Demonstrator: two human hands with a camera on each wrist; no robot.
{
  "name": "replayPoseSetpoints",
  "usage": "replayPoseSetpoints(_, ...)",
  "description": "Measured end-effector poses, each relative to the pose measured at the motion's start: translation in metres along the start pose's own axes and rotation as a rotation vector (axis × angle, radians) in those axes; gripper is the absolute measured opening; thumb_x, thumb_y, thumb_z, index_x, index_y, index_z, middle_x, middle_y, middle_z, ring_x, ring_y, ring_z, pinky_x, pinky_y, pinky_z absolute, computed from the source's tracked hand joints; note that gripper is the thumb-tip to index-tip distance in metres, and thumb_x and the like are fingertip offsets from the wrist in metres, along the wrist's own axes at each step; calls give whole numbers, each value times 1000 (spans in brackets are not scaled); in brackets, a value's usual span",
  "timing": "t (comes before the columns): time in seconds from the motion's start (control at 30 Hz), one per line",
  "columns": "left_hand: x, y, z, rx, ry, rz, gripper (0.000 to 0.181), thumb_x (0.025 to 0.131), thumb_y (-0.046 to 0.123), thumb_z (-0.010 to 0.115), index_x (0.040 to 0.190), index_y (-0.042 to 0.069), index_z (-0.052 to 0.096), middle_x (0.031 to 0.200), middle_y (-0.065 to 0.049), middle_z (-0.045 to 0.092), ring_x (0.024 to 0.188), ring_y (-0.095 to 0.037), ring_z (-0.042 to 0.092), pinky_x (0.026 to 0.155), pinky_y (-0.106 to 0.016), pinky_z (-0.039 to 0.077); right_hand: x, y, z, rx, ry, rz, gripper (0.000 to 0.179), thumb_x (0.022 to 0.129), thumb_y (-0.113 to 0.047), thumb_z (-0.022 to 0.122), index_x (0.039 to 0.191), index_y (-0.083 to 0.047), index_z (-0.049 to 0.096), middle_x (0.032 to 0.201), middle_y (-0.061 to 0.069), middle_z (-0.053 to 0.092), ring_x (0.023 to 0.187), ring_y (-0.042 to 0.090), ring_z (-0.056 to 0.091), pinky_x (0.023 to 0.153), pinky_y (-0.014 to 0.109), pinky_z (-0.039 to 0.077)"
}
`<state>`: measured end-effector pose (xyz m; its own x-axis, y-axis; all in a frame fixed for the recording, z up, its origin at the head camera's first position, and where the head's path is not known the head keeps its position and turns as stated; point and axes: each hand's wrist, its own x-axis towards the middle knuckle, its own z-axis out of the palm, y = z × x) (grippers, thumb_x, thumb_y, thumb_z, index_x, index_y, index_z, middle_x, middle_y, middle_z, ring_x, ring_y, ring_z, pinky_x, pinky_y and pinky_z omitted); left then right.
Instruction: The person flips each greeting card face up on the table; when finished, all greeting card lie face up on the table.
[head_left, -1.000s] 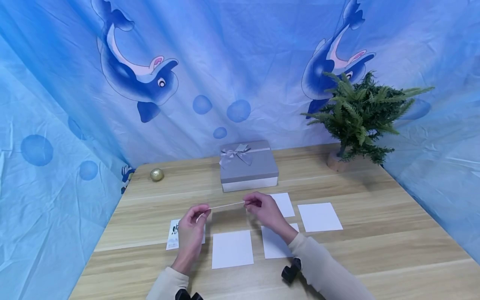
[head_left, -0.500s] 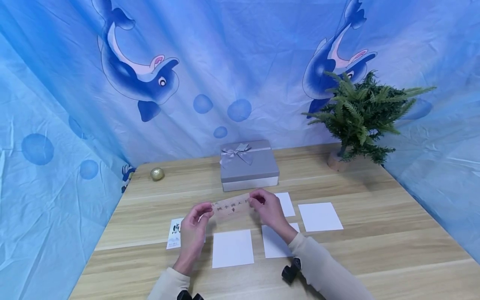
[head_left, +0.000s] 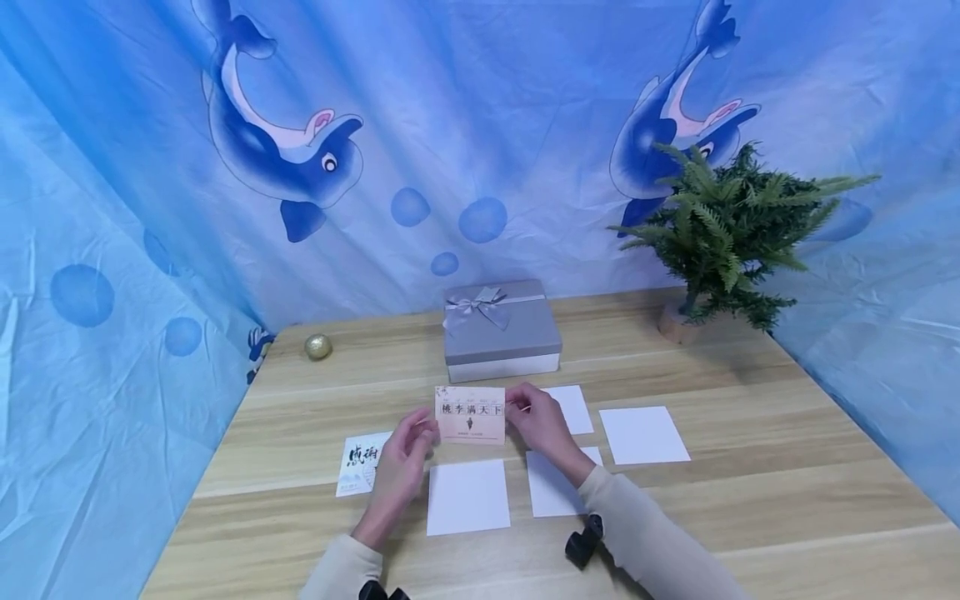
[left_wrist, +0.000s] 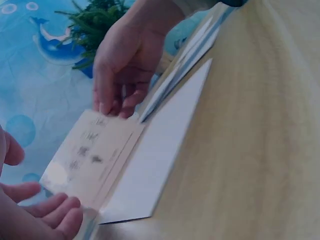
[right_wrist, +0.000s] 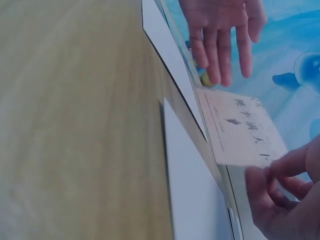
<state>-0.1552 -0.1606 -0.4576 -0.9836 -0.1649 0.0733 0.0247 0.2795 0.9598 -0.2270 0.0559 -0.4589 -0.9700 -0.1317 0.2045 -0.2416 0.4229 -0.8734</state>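
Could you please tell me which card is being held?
The pinkish card, pinched by the right hand; the four plain white cards and the white lettered card lie on the table.

Bright head view, dimmer, blurry wrist views

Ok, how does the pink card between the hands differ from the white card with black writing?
The pink card is pinched by the right hand; the white card lies on the table. The pink card bears a row of smaller characters; the white card has larger, brush-style ones. Both carry dark writing.
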Motion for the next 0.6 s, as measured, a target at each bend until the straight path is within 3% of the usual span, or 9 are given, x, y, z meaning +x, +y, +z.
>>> replayPoseSetpoints(0.17,-2,1,5,144,44,-3,40,101,13,48,139,3,47,134,-21,56,124,-36,53,107,-50,43,1,4,2,76,-105,68,22,89,-2,62,110,2,66,88,8,67,79,17,64,70,29,56)
replayPoseSetpoints(0.33,-1,2,5,222,6,-59,44,103,22,42,143,4,43,143,-20,49,133,-38,44,111,-54,35,2,6,3,172,-174,172,30,92,-4,60,120,8,60,90,11,67,76,16,67,63,27,57)
replayPoseSetpoints(0.47,-1,3,5,243,-19,-89,45,104,28,37,143,6,44,144,-18,49,136,-38,41,113,-55,32,1,6,3,155,-192,172,31,93,-6,60,121,8,60,88,10,68,74,16,67,61,26,56)
replayPoseSetpoints(0.6,-4,3,4,281,-44,-80,45,105,30,35,143,8,45,144,-17,50,136,-39,41,113,-56,32,-1,4,4,123,-217,149,31,94,-6,59,120,8,60,88,10,68,76,17,67,64,27,57)
